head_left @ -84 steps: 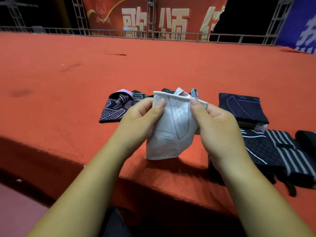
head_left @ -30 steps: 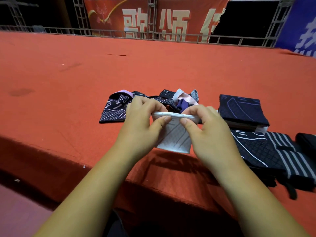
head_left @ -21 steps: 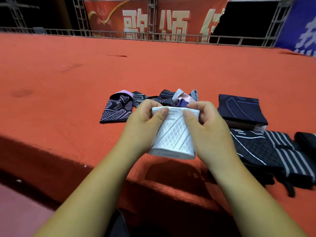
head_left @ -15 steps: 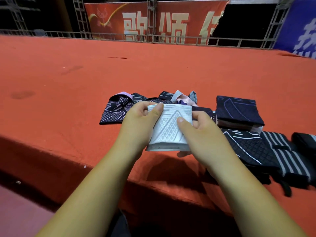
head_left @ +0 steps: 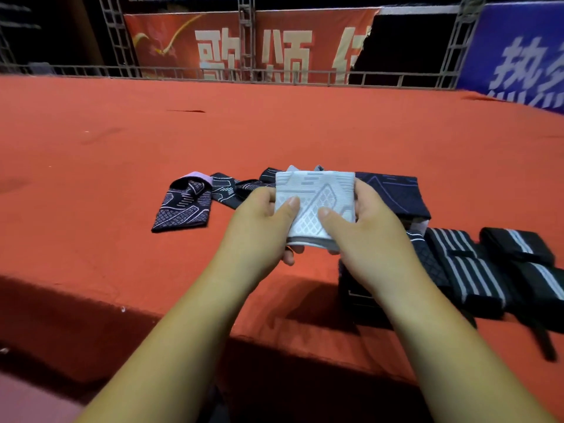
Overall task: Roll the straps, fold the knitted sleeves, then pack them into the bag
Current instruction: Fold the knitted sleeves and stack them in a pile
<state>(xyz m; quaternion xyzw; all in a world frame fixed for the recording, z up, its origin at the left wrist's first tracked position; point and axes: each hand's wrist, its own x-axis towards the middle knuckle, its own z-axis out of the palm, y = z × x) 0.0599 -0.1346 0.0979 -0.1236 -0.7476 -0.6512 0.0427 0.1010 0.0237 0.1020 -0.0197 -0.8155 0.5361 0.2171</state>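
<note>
A folded white knitted sleeve with a grey pattern is held flat above the red stage edge. My left hand grips its left side, thumb on top and fingers beneath. My right hand grips its right side the same way. Behind it lies a heap of unfolded dark patterned sleeves, and a black sleeve with a lilac cuff lies at the left. A folded navy sleeve sits on a stack at the right. Rolled black straps with white stripes lie further right.
The red carpeted stage stretches far back to a metal railing and banners. Its front edge drops off just below my forearms. A dark bag-like item sits under my right wrist, mostly hidden.
The white sleeve went from hanging long to folded in half. Both hands then lifted the folded piece and shifted it slightly right, laying it flatter between them.
</note>
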